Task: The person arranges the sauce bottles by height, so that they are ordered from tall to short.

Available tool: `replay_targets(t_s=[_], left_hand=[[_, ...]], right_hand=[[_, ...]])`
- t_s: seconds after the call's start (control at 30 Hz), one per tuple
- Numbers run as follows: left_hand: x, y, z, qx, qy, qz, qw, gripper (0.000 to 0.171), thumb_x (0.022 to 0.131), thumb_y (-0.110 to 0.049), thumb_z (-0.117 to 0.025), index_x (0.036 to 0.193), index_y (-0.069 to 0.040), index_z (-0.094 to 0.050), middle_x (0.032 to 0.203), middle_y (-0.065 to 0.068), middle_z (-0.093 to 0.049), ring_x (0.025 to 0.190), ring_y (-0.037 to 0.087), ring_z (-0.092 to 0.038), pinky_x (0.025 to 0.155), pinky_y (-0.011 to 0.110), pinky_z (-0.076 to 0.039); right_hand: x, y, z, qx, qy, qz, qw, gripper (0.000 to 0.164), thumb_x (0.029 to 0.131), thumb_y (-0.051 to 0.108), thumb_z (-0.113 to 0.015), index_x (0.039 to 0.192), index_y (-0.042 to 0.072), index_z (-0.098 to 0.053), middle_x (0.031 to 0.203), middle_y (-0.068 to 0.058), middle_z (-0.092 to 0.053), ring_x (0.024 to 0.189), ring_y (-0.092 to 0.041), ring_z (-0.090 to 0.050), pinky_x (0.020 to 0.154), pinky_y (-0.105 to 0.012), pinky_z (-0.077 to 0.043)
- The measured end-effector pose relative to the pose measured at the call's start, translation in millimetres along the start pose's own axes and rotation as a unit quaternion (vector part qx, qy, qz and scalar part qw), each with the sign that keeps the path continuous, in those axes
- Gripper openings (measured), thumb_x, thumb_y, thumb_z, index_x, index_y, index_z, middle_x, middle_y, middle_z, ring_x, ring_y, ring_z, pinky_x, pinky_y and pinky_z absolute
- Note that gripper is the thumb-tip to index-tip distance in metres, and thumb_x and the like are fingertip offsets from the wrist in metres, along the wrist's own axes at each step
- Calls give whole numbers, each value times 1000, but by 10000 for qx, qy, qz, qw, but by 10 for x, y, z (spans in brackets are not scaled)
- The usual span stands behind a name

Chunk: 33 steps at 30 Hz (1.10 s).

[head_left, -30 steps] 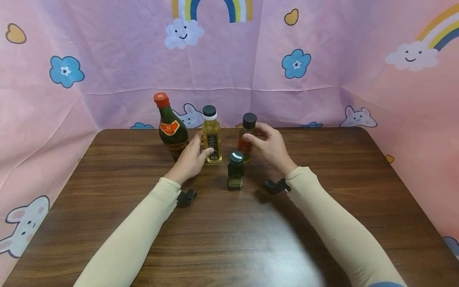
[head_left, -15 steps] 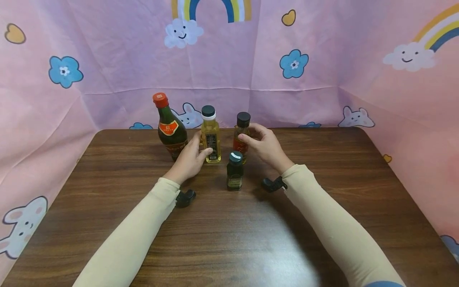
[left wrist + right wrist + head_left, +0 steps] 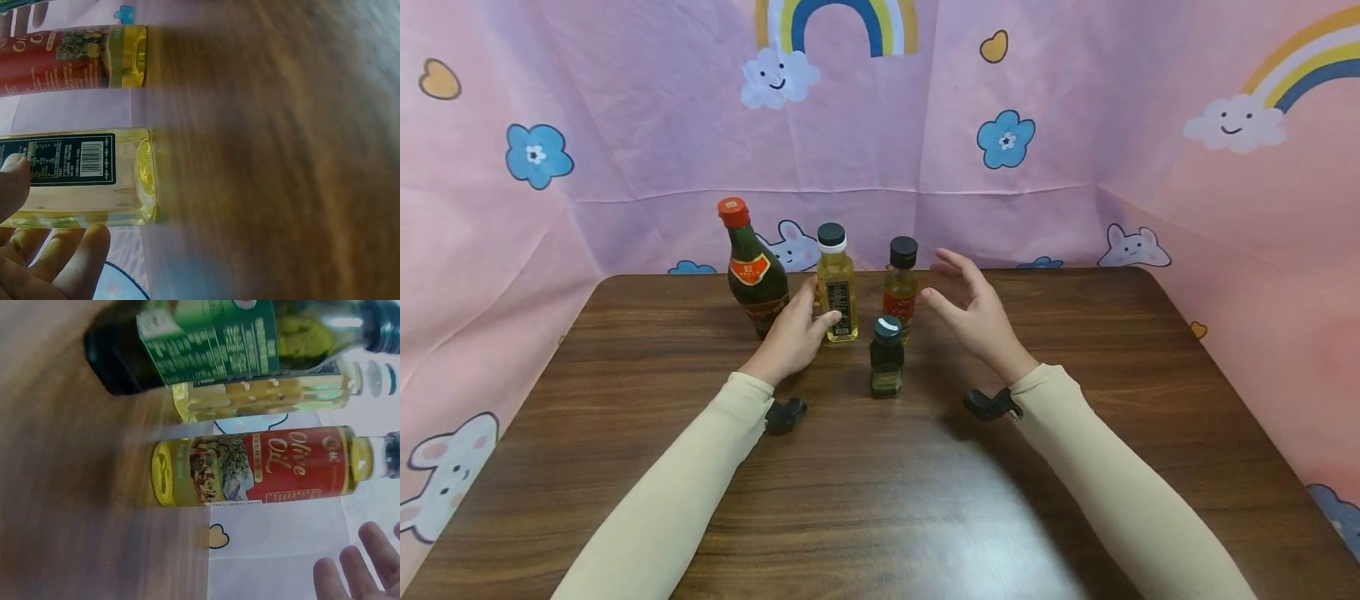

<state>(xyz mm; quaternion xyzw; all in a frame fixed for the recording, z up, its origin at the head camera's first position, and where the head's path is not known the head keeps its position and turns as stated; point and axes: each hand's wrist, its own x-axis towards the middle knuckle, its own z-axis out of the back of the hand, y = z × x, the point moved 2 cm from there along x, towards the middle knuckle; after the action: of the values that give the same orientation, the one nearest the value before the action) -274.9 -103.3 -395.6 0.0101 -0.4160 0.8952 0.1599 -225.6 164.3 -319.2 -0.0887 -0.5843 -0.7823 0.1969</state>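
My left hand [image 3: 792,337] holds the clear square bottle of yellow oil [image 3: 838,292], thumb across its dark barcode label and fingers behind. That bottle stands upright on the table. To its right is the red-labelled olive oil bottle [image 3: 275,465] with a black cap. My right hand [image 3: 981,321] is just right of this olive oil bottle, apart from it, with fingers extended and nothing held. In front stands a small dark green bottle [image 3: 887,367], green-labelled in the right wrist view. Left of the left hand is a big dark green bottle [image 3: 758,279] with a red cap, partly hidden by that hand.
The brown wooden table [image 3: 850,500] reaches back to a pink and purple printed cloth [image 3: 865,142] that hangs behind and at both sides. Black wrist devices [image 3: 992,405] sit below each sleeve cuff.
The right hand moved the olive oil bottle left, nearer the yellow oil bottle, then let go and drew off to the right. The left hand kept its hold. The head view shifted slightly.
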Motion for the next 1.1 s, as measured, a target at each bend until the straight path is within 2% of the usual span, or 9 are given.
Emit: replay_targets(t_s=[0.13, 0.23, 0.43, 0.53, 0.63, 0.77, 0.9, 1.1], left_hand=[[6, 7, 11, 37, 12, -5, 10000, 68, 98, -38, -51, 152, -16, -17, 145, 13, -35, 133, 29, -36, 104, 53, -31], [4, 9, 21, 102, 27, 69, 9999, 71, 98, -39, -49, 154, -15, -13, 150, 14, -30, 136, 30, -31, 106, 52, -29], [-11, 1, 25, 148, 66, 187, 9997, 73, 99, -40, -49, 154, -14, -9, 152, 14, -25, 137, 30, -28, 107, 52, -27], [-16, -11, 21, 115, 62, 176, 9998, 72, 99, -39, -49, 154, -14, -11, 151, 14, -27, 137, 30, -30, 107, 52, -28], [-21, -27, 16, 91, 67, 157, 9998, 72, 99, -39, -49, 154, -14, -11, 151, 14, -28, 136, 30, -30, 107, 52, -28], [-32, -47, 12, 104, 77, 162, 9998, 73, 99, -38, -49, 154, -14, -9, 152, 14, -26, 137, 29, -29, 108, 51, -27], [-36, -57, 9, 109, 84, 126, 9998, 73, 99, -38, -48, 154, -13, -9, 151, 15, -27, 137, 29, -29, 108, 51, -27], [-39, -51, 7, 98, 61, 80, 9999, 73, 99, -38, -49, 154, -13, -8, 152, 14, -25, 137, 29, -28, 108, 51, -27]], right_hand=[[-147, 29, 15, 226, -200, 200, 9993, 48, 92, 4, -63, 137, -1, -46, 130, -18, -53, 121, -29, -48, 96, -45, -42], [-246, 18, -49, 539, -174, 189, 9982, 45, 91, 0, -63, 134, -3, -47, 128, -20, -52, 120, -30, -49, 95, -47, -43], [-389, 45, -306, 922, 459, -161, 9946, 53, 90, 0, -65, 138, -4, -41, 134, -23, -47, 126, -37, -43, 102, -53, -36], [-420, 82, -408, 863, 609, -310, 9939, 55, 91, 3, -65, 139, -2, -41, 133, -20, -47, 126, -34, -44, 102, -53, -35], [-429, 107, -471, 743, 593, -374, 9948, 53, 91, 6, -66, 139, -1, -44, 131, -15, -51, 123, -28, -47, 101, -52, -37], [-432, 105, -512, 706, 551, -421, 9951, 51, 90, 5, -67, 137, -1, -47, 129, -14, -53, 121, -27, -51, 99, -50, -40], [-443, 90, -529, 683, 439, -490, 9955, 44, 89, 4, -68, 130, 0, -53, 125, -14, -57, 117, -30, -55, 96, -48, -43], [-456, 108, -547, 407, 282, -371, 9981, 32, 88, 3, -69, 119, -2, -61, 115, -15, -61, 108, -29, -59, 94, -43, -46]])
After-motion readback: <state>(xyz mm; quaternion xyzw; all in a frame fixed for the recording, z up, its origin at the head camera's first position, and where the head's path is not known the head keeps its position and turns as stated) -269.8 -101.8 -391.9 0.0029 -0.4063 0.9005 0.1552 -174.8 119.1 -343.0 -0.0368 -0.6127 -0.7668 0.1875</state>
